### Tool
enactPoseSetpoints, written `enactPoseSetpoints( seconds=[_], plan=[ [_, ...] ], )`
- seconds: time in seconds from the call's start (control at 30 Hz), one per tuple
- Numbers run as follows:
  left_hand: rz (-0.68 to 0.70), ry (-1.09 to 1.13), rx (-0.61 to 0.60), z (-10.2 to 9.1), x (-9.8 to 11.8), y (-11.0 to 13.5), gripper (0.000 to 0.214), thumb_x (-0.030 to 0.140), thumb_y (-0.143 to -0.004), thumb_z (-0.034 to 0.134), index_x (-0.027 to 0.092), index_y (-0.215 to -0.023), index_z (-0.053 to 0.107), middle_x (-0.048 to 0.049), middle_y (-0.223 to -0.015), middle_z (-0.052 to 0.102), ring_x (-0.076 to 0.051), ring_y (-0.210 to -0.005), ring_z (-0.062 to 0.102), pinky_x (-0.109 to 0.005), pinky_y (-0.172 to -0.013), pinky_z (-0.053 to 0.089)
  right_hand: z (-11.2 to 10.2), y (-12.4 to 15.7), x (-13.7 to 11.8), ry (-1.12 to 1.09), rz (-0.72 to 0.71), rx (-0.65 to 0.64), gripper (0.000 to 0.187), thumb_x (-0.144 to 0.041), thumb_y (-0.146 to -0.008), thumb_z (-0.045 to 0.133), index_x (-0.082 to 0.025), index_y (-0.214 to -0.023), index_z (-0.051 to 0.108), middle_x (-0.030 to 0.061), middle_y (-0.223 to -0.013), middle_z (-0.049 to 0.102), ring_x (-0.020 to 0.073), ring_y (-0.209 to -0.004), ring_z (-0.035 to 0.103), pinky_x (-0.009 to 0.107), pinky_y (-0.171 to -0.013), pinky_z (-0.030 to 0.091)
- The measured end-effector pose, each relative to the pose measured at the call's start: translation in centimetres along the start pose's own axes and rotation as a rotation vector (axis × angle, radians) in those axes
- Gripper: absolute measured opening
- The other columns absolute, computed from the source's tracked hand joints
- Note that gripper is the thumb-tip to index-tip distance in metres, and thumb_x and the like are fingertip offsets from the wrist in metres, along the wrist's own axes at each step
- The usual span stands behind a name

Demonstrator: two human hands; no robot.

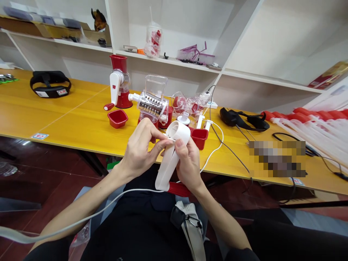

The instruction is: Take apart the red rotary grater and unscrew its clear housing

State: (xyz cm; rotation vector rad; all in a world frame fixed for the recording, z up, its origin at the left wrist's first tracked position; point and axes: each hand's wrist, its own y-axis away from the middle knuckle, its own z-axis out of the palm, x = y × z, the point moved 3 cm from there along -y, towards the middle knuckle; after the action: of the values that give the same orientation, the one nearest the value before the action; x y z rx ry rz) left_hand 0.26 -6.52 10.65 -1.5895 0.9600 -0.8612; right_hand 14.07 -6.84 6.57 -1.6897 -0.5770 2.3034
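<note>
A white crank handle [165, 170] with a red grip [179, 189] is held in front of my chest, its ring-shaped end up and the hollow side showing. My right hand [190, 163] is wrapped round it, thumb pressing near the ring. The thumb and forefinger of my left hand [141, 148] pinch something small at the ring's lower edge, too small to make out. Just behind stand a rotary grater [153, 103] with a metal drum and clear hopper, and a small red cup [199, 138].
An assembled red and white grater [119, 81] and a red pusher cup [117, 118] stand left on the yellow table [81, 119]. A black head strap [50, 84] lies further left. Cables, black straps [244, 119] and red-and-white handles [312, 119] lie right.
</note>
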Motion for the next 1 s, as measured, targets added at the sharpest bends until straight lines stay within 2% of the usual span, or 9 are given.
enactPoseSetpoints(
  seconds=[0.1,0.2,0.27,0.37,0.57,0.73,0.9,1.0],
  plan=[
    [-0.026,0.002,-0.053,-0.2,-0.1,-0.3,0.016,0.032,-0.101,0.067,0.02,-0.097,0.059,-0.0021,-0.087,0.067,-0.016,-0.084,0.065,-0.03,-0.072,0.055,-0.4,-0.6,-0.4,0.019,-0.008,-0.033,0.044,-0.06,-0.09,0.071,-0.023,-0.114,0.063,0.0015,-0.092,0.066,0.0116,-0.074,0.062,0.024,-0.066,0.058],
    [-0.077,0.027,-0.032,-0.1,0.1,-0.1,0.016,0.031,-0.1,0.068,0.02,-0.111,0.063,-0.006,-0.103,0.074,-0.017,-0.098,0.07,-0.031,-0.081,0.059,-0.5,-0.8,-0.8,0.031,-0.03,-0.016,0.044,-0.058,-0.089,0.073,-0.024,-0.115,0.063,0.0031,-0.099,0.069,0.0127,-0.08,0.064,0.025,-0.071,0.059],
    [-0.092,0.041,-0.003,0.3,0.4,0.3,0.018,0.027,-0.1,0.068,0.02,-0.117,0.065,-0.0052,-0.105,0.077,-0.016,-0.095,0.073,-0.029,-0.08,0.06,-0.5,-0.8,-0.7,0.034,-0.038,0.027,0.044,-0.058,-0.087,0.075,-0.023,-0.112,0.064,0.0026,-0.096,0.068,0.0122,-0.079,0.063,0.024,-0.071,0.058],
    [-0.12,0.05,0.024,0.9,0.4,0.8,0.014,0.021,-0.099,0.069,0.02,-0.113,0.07,-0.0033,-0.1,0.079,-0.014,-0.087,0.073,-0.027,-0.078,0.06,-0.5,-0.9,-0.1,0.032,-0.026,0.074,0.045,-0.059,-0.085,0.076,-0.021,-0.107,0.065,0.0021,-0.092,0.067,0.0117,-0.078,0.062,0.023,-0.069,0.058],
    [-0.205,0.168,0.056,1.2,-1.0,1.0,0.009,0.023,-0.095,0.075,0.019,-0.103,0.074,-0.0019,-0.089,0.077,-0.011,-0.076,0.069,-0.023,-0.068,0.056,-0.7,-1.5,0.8,0.007,0.038,0.04,0.045,-0.062,-0.087,0.074,-0.022,-0.105,0.063,0.0006,-0.09,0.066,0.0113,-0.07,0.063,0.023,-0.061,0.056],
    [-0.167,0.15,0.048,1.2,-1.4,1.0,0.011,0.028,-0.094,0.077,0.018,-0.096,0.072,0.0002,-0.082,0.072,-0.009,-0.068,0.065,-0.021,-0.06,0.052,-0.5,-1.6,1.1,0.027,0.074,0.058,0.049,-0.066,-0.083,0.074,-0.021,-0.101,0.062,0.0,-0.085,0.064,0.0112,-0.068,0.061,0.023,-0.06,0.054],
    [-0.175,0.09,0.07,1.4,-1.4,1.4,0.014,0.028,-0.095,0.075,0.018,-0.093,0.066,0.0017,-0.079,0.066,-0.009,-0.069,0.062,-0.02,-0.061,0.051,-0.5,-1.5,1.4,0.026,0.101,0.081,0.052,-0.067,-0.081,0.075,-0.02,-0.101,0.065,0.0015,-0.089,0.067,0.0119,-0.073,0.062,0.024,-0.065,0.055],
    [-0.169,0.078,0.073,1.6,-1.4,1.6,0.015,0.03,-0.096,0.074,0.019,-0.092,0.064,0.0018,-0.079,0.063,-0.009,-0.069,0.06,-0.02,-0.059,0.05,-0.5,-1.4,1.6,0.03,0.115,0.087,0.053,-0.068,-0.082,0.074,-0.02,-0.101,0.066,0.0011,-0.087,0.067,0.0113,-0.071,0.061,0.023,-0.062,0.053]
  ],
)
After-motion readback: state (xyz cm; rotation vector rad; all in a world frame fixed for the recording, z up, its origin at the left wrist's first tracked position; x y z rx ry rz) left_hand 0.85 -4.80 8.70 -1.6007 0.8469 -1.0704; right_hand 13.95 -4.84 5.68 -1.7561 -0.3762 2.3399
